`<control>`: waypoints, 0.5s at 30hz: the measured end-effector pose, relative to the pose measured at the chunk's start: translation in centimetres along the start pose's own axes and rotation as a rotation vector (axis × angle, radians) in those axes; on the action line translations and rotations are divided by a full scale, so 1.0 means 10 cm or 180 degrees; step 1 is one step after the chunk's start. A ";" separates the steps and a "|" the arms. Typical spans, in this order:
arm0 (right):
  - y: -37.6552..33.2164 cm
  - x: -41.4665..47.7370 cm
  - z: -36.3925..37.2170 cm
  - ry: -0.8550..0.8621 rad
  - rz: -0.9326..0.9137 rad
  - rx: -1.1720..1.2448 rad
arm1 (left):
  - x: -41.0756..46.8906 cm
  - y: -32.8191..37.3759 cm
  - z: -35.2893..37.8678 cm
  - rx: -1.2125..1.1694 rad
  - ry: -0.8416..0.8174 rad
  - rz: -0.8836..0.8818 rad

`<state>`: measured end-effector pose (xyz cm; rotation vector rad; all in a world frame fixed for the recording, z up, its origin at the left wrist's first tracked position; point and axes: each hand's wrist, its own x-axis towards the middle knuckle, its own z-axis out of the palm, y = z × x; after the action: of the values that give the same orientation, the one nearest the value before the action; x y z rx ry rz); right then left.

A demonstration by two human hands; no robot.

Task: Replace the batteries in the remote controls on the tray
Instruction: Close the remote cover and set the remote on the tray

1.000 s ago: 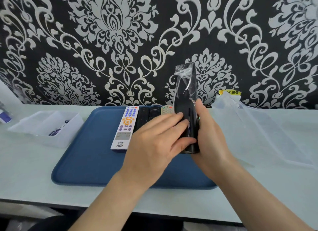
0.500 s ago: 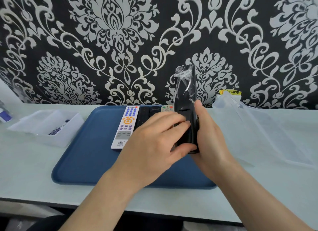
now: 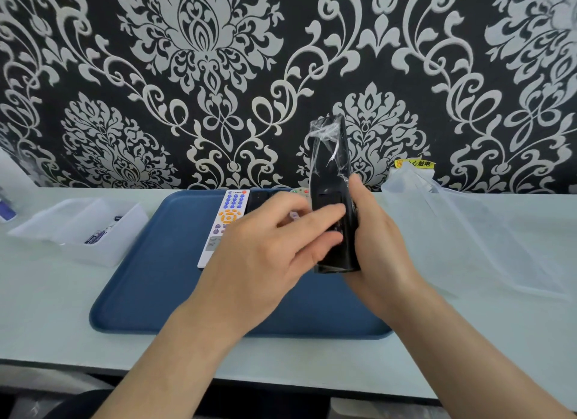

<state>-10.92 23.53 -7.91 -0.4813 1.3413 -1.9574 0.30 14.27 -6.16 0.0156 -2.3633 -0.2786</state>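
Your right hand (image 3: 379, 247) is wrapped around the black remote (image 3: 332, 200), closed on its lower half, back face toward you. The remote stands near upright, held above the tray (image 3: 150, 287), with its long axis running bottom to top and leaning slightly away; loose clear wrap clings to the top end.

Your left hand (image 3: 265, 256) is not gripping. Its fingers (image 3: 327, 214) lie flat across the remote's back, about where the battery cover should sit, with the thumb lower against the same face. Whether the cover is already loose, you can't tell from here.

What matters: the cover likely slides along that long axis, so your push should probably run down toward the right palm, not across. The left hand is the free one and nearer the cover.

The white remote (image 3: 229, 218) lies flat on the tray, lengthwise away from you. A clear bin (image 3: 103, 231) with batteries (image 3: 96, 239) sits off to the left.
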 end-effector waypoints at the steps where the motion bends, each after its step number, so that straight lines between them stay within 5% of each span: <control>1: 0.00 0.00 0.00 -0.0036 0.0004 0.0019 | 0.01 0.02 -0.02 -0.0192 0.0034 -0.0225; 7: -0.02 -0.01 -0.02 -0.0087 -0.0118 0.0058 | 0.09 0.09 -0.06 -0.2686 0.0333 -0.2398; 15: -0.07 0.00 -0.03 -0.0152 0.0014 -0.0099 | 0.08 -0.16 -0.31 -0.2618 -0.0400 -0.1792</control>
<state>-11.36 23.91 -7.41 -0.5363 1.3432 -1.9123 1.69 12.05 -3.76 0.2758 -2.1472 -1.5279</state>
